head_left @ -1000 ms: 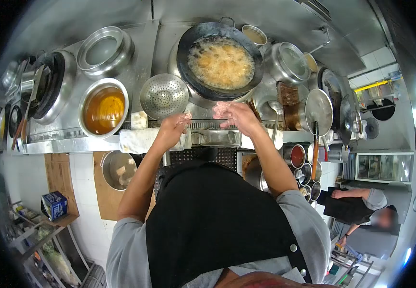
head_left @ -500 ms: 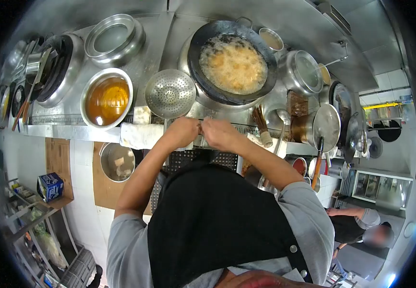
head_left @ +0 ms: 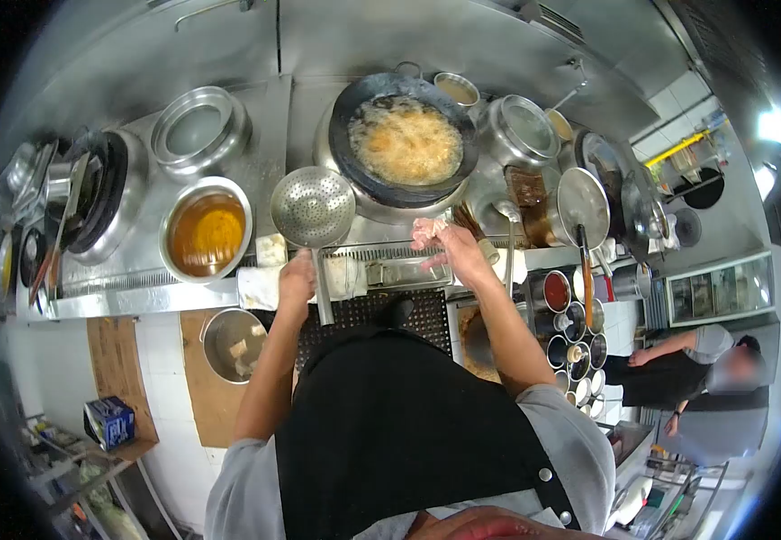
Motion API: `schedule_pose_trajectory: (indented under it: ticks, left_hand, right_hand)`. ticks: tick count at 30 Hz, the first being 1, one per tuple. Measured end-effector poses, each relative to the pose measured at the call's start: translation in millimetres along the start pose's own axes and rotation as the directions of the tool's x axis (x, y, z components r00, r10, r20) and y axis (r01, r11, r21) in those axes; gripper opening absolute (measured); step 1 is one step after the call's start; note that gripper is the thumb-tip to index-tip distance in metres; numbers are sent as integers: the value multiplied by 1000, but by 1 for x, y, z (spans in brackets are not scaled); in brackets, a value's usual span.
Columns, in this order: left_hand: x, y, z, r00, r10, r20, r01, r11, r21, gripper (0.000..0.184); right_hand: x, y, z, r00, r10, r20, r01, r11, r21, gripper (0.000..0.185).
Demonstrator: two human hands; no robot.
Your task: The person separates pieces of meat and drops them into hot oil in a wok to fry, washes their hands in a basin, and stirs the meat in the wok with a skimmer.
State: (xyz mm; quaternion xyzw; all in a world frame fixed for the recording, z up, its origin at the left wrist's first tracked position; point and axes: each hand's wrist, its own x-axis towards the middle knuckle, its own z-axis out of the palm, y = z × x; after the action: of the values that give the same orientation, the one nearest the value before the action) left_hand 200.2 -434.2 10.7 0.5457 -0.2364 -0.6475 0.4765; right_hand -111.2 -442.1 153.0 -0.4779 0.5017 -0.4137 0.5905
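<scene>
My left hand [head_left: 297, 283] is closed beside the handle of a perforated metal strainer [head_left: 313, 207]; whether it holds anything is hidden. My right hand [head_left: 455, 250] is raised over the counter's front edge, thumb and fingers apart, with a pale pink, wet-looking coating on the fingertips. Ahead of it, pieces fry in bubbling oil [head_left: 406, 144] inside a large black wok [head_left: 343, 135]. The strainer lies left of the wok, its handle pointing toward me. A bowl of amber liquid [head_left: 207, 236] stands farther left. A bamboo brush [head_left: 473, 227] lies just beyond my right hand.
Metal pots [head_left: 194, 130] stand behind the bowl. A ladle [head_left: 509, 212] and a wooden-handled pan [head_left: 582, 207] are at right. White cloths [head_left: 260, 288] lie on the counter edge. Below are a pot with pale chunks [head_left: 235, 346] and sauce containers [head_left: 557, 290]. Another person [head_left: 678, 364] stands at far right.
My hands came together near the strainer, then parted: the left is now closed by the strainer's handle, the right apart with fingers spread. The camera view has shifted.
</scene>
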Motion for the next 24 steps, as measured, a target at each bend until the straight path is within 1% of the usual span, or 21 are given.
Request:
schedule_pose_trajectory:
  ticks: [1, 2, 3, 5, 6, 7, 9, 10, 11, 12, 13, 14, 15, 16, 17, 18, 19, 20, 21, 23, 24]
  left_hand:
    - [-4, 5, -8, 997, -39, -67, 32, 994, -100, 45]
    - [7, -10, -24, 992, -27, -122, -2, 973, -232, 45]
    - [8, -8, -29, 963, -106, -247, 35, 961, -273, 44]
    - [6, -10, -45, 963, -72, -260, -54, 893, -447, 45]
    - [10, -20, -68, 977, -94, -192, -15, 866, -499, 45]
    - [15, -29, -82, 986, -110, -126, 24, 837, -547, 44]
    - [-4, -16, -72, 980, -93, -176, -27, 813, -581, 44]
    - [-8, -18, -71, 978, -92, -188, -37, 810, -585, 45]
    - [-11, -19, -67, 975, -91, -204, -48, 806, -589, 47]
    - [-14, -19, -58, 957, -108, -271, -57, 842, -537, 51]
    - [-15, -24, -52, 950, -116, -291, -63, 840, -540, 51]
    - [-17, -29, -47, 924, -154, -351, -78, 822, -565, 53]
    - [-20, -33, -44, 892, -189, -410, -99, 804, -586, 54]
    - [-23, -39, -45, 908, -207, -365, -74, 777, -625, 52]
    - [-26, -40, -40, 898, -207, -388, -90, 778, -622, 52]
    - [-28, -42, -31, 913, -188, -362, -105, 749, -654, 52]
    - [-32, -45, -24, 927, -170, -333, -115, 718, -686, 53]
    - [-31, -61, -35, 961, -124, -249, -92, 702, -706, 59]
    - [-34, -50, -20, 957, -131, -259, -96, 700, -708, 59]
    - [-33, -4, 25, 945, -182, -270, -95, 640, -762, 68]
    - [-16, -8, 27, 986, -84, -141, -60, 614, -787, 70]
  right_hand:
    - [4, -1, -8, 994, 93, -51, -89, 994, 70, 36]
    - [9, 1, -16, 978, 189, -90, -175, 974, 142, 36]
    - [13, 5, -23, 979, 183, -94, -169, 976, 135, 36]
    - [29, 18, -39, 981, 144, -130, -120, 977, 178, 30]
    - [40, 21, -46, 985, 107, -133, -77, 975, 210, 23]
    - [54, 15, -51, 987, 108, -121, -82, 977, 197, 23]
    - [89, 4, -61, 981, 9, -194, 17, 991, 133, 19]
    - [114, 0, -70, 972, 5, -234, 36, 985, 171, 16]
    - [140, -6, -78, 968, -93, -232, 117, 989, 92, 14]
    - [170, -5, -91, 961, -241, -135, 243, 970, -4, 10]
    - [198, -12, -97, 954, -242, -179, 202, 956, -213, 11]
    - [227, -19, -101, 943, -255, -215, 150, 900, -409, 16]
    - [272, -2, -120, 950, -243, -195, 150, 905, -398, 16]
    - [325, 35, -150, 965, -228, -130, 138, 863, -486, 19]
    - [362, 56, -166, 976, -209, -67, 135, 810, -571, 22]
    - [375, 47, -162, 979, -200, -46, 140, 814, -563, 22]
    - [385, 36, -161, 965, -261, -39, 150, 664, -733, 25]
    - [390, 20, -157, 946, -323, -18, 147, 477, -866, 30]
    - [389, 10, -154, 949, -314, -9, 150, 478, -865, 30]
    - [373, -17, -140, 942, -325, -88, 216, 784, -582, 35]
    - [346, -30, -122, 913, -408, -20, 304, 711, -634, 32]
